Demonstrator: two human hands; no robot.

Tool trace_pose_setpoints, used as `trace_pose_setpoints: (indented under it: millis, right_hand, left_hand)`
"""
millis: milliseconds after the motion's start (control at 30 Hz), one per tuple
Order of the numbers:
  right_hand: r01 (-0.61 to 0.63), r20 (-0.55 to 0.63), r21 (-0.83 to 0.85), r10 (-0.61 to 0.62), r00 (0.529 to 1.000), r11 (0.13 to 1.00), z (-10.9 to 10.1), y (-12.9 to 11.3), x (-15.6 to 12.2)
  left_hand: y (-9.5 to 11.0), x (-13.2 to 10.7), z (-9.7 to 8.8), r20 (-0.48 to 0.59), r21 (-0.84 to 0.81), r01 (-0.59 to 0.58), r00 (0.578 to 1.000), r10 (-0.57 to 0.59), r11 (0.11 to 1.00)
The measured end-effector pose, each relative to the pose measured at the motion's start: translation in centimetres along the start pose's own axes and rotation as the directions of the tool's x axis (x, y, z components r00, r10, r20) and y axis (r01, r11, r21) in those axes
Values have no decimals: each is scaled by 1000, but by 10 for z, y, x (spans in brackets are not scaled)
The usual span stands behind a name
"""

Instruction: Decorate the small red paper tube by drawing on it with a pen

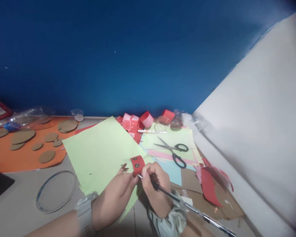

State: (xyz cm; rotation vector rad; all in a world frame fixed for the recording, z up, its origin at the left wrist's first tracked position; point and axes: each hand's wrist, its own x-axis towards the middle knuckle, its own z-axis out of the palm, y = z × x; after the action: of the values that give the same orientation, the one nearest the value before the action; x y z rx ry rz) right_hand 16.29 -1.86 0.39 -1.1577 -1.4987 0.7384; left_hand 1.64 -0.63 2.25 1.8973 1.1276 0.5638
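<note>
My left hand (117, 194) holds a small red paper band (137, 164) by its lower edge. Dark round marks like eyes are drawn on the band. In my right hand (158, 184) is a long pen (171, 195) with a dark grip and a silvery clear barrel. Its tip points left at the band's lower edge; whether it touches the paper I cannot tell. Beneath the hands lies a light green paper sheet (101, 148). A bit of brown and pale material shows by my left fingertips, too small to name.
Open scissors (173, 148) lie on coloured paper to the right, beside a white marker (151, 131). Red paper rings (146, 119) stand along the blue wall. At left, cardboard discs (47, 156) rest on orange paper near a grey hoop (39, 194). Red scraps (209, 187) lie right.
</note>
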Motion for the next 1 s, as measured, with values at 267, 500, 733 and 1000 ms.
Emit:
trace_pose_setpoints:
  millis: [267,500,733,1000]
  right_hand:
    - [-17,15,-77,18,1000,997,-2,1,4]
    - [-35,3,-8,35,999,999,-3,0,2]
    - [-41,12,-52,42,999,998,-3,-3,3]
    - [-75,34,-113,80,996,991,-4,-1,3]
  left_hand:
    - [-5,-1,3,26,66,-14,1000,12,998]
    - [-6,-4,1,-47,-77,-57,997,53,995]
    - [-7,-6,1,-86,-132,-71,995,60,989]
    - [-7,-5,5,-118,-103,-60,992,48,993]
